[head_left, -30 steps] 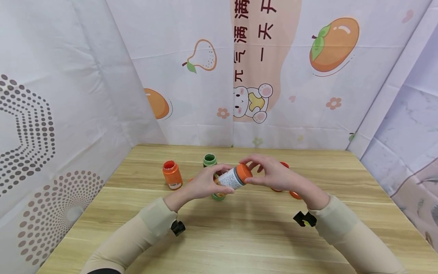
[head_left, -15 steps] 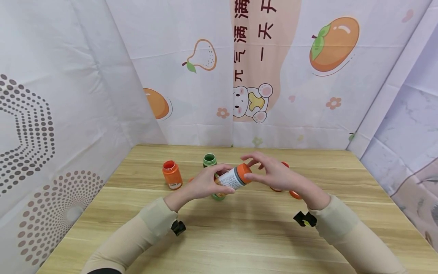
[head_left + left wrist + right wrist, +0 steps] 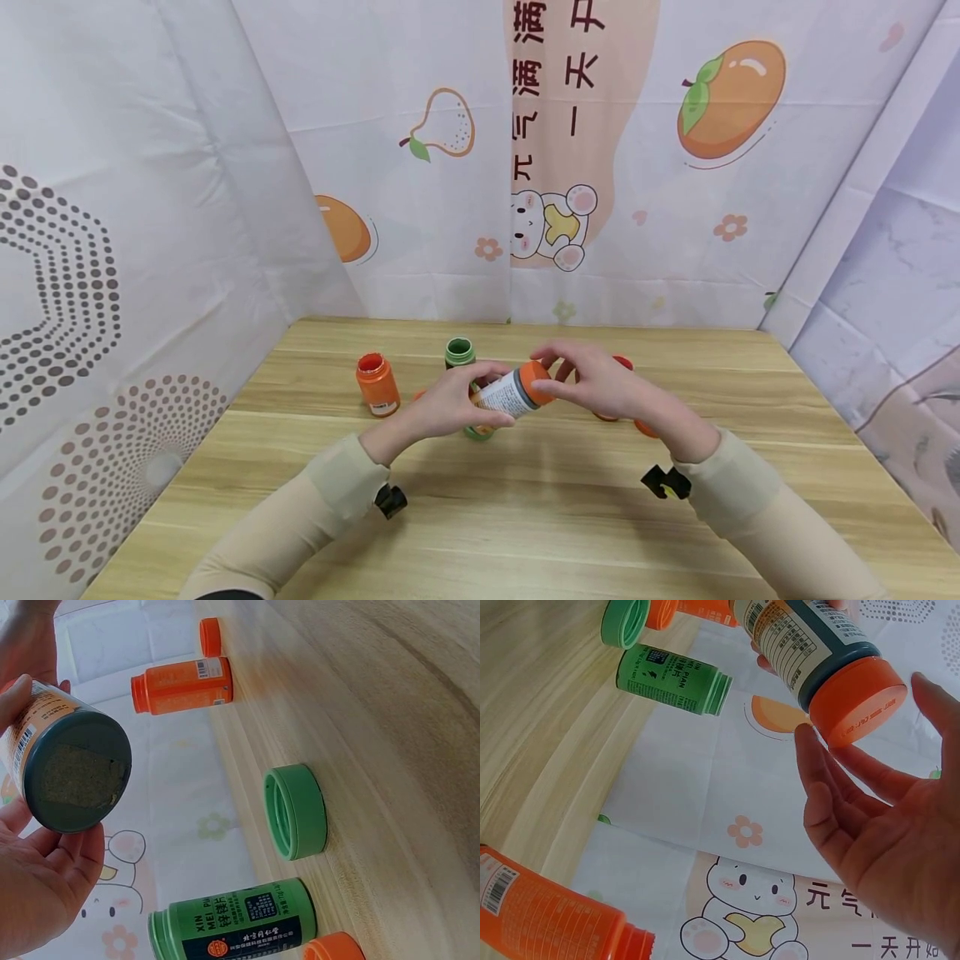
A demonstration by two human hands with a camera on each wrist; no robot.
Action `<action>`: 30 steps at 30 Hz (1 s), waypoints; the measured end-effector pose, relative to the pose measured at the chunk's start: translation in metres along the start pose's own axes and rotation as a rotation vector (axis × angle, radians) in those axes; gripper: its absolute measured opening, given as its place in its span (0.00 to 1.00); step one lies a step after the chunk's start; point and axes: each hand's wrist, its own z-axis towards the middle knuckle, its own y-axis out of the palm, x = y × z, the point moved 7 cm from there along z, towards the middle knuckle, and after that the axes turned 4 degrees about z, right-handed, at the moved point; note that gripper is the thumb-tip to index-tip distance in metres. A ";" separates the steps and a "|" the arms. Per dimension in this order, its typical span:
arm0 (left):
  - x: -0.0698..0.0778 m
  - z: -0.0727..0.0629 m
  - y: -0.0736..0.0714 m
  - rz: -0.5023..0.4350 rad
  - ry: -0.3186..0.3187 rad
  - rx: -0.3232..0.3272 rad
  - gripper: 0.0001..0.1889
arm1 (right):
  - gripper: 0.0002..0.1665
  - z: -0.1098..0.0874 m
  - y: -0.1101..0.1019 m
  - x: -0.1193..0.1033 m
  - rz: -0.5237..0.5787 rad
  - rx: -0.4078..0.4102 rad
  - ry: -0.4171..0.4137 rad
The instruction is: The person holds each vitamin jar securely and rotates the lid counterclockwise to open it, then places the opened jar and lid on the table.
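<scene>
A pill bottle (image 3: 501,395) with a white-and-orange label, dark teal base and orange cap (image 3: 537,383) is tilted above the table, its capped end toward the right. My left hand (image 3: 448,403) grips its body, thumb on the near side. Its dark base (image 3: 79,771) faces the left wrist camera. My right hand (image 3: 600,385) is around the cap with spread, bent fingers. In the right wrist view, a fingertip is at the cap's edge (image 3: 859,703), while the thumb stands slightly apart from it.
An uncapped orange bottle (image 3: 378,388) stands at the left, beside an uncapped green bottle (image 3: 460,352). A green cap (image 3: 298,813) lies near the green bottle. Behind my right hand, another orange bottle (image 3: 184,686) and an orange cap (image 3: 211,637) are partly hidden in the head view.
The right hand's fingers lifted and spread off the cap, then came back close around it. The left hand holds the bottle in nearly the same place.
</scene>
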 end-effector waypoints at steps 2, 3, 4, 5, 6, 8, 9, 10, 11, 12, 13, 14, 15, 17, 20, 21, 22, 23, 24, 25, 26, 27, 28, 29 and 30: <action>0.001 0.000 0.000 -0.003 0.003 0.000 0.31 | 0.26 0.000 0.000 0.000 0.004 0.001 -0.005; 0.001 0.000 0.000 -0.005 0.004 0.001 0.31 | 0.25 0.000 0.000 0.000 0.008 0.004 -0.006; 0.001 0.000 0.000 -0.005 0.004 0.001 0.31 | 0.25 0.000 0.000 0.000 0.010 0.006 -0.011; 0.000 0.000 0.000 -0.006 0.004 0.000 0.31 | 0.25 0.000 -0.001 -0.001 0.009 0.008 -0.019; 0.000 0.000 0.000 -0.008 0.003 0.000 0.31 | 0.24 0.000 -0.001 -0.002 0.007 0.009 -0.025; 0.000 0.000 0.000 -0.008 0.001 -0.001 0.31 | 0.24 0.000 -0.001 -0.003 0.006 0.011 -0.039; -0.001 0.000 0.000 -0.009 -0.001 -0.002 0.31 | 0.24 0.000 -0.001 -0.004 0.004 0.011 -0.048; -0.001 0.000 0.000 -0.011 -0.003 -0.002 0.31 | 0.24 0.000 -0.001 -0.005 0.000 0.012 -0.059; -0.001 0.000 0.001 -0.011 -0.006 -0.003 0.31 | 0.25 -0.001 -0.001 -0.005 -0.003 0.014 -0.066; -0.001 0.000 0.001 -0.011 -0.008 -0.004 0.31 | 0.25 -0.001 -0.001 -0.005 -0.006 0.017 -0.071; -0.001 0.000 0.001 -0.010 -0.010 -0.004 0.31 | 0.25 -0.001 -0.001 -0.006 -0.008 0.021 -0.077; -0.001 0.000 0.000 -0.010 -0.012 -0.004 0.31 | 0.26 -0.002 -0.002 -0.006 -0.011 0.024 -0.085; -0.001 0.000 0.000 -0.010 -0.013 -0.004 0.31 | 0.26 -0.002 -0.002 -0.006 -0.013 0.027 -0.090; -0.001 0.000 0.000 -0.006 -0.012 -0.006 0.31 | 0.27 -0.003 -0.002 -0.007 -0.013 0.034 -0.105; 0.000 0.000 0.000 -0.009 -0.010 -0.006 0.31 | 0.28 -0.004 -0.003 -0.010 -0.019 0.037 -0.141; 0.000 0.000 0.000 -0.008 -0.011 -0.006 0.31 | 0.29 -0.005 -0.003 -0.011 -0.021 0.036 -0.153; 0.000 -0.001 0.000 -0.008 -0.012 -0.006 0.32 | 0.29 -0.005 -0.003 -0.012 -0.021 0.035 -0.164; -0.001 -0.001 0.000 -0.008 -0.014 -0.006 0.32 | 0.30 -0.005 -0.003 -0.012 -0.019 0.033 -0.171; -0.001 -0.001 0.000 -0.007 -0.015 -0.005 0.32 | 0.30 -0.005 -0.003 -0.012 -0.018 0.030 -0.179; -0.002 -0.001 0.000 -0.006 -0.016 -0.005 0.32 | 0.31 -0.005 -0.003 -0.012 -0.011 0.026 -0.185; -0.002 -0.001 0.000 -0.005 -0.016 -0.006 0.32 | 0.31 -0.005 -0.002 -0.012 -0.005 0.022 -0.191; -0.002 -0.001 0.000 -0.004 -0.016 -0.006 0.32 | 0.31 -0.005 -0.002 -0.012 -0.001 0.019 -0.194; -0.002 -0.001 0.000 -0.005 -0.015 -0.006 0.32 | 0.32 -0.005 -0.001 -0.012 0.005 0.018 -0.195; -0.003 -0.001 0.000 -0.006 -0.014 -0.005 0.31 | 0.33 -0.005 -0.001 -0.012 0.011 0.018 -0.193; -0.003 -0.001 0.000 -0.007 -0.012 -0.005 0.31 | 0.33 -0.004 -0.001 -0.012 0.018 0.018 -0.188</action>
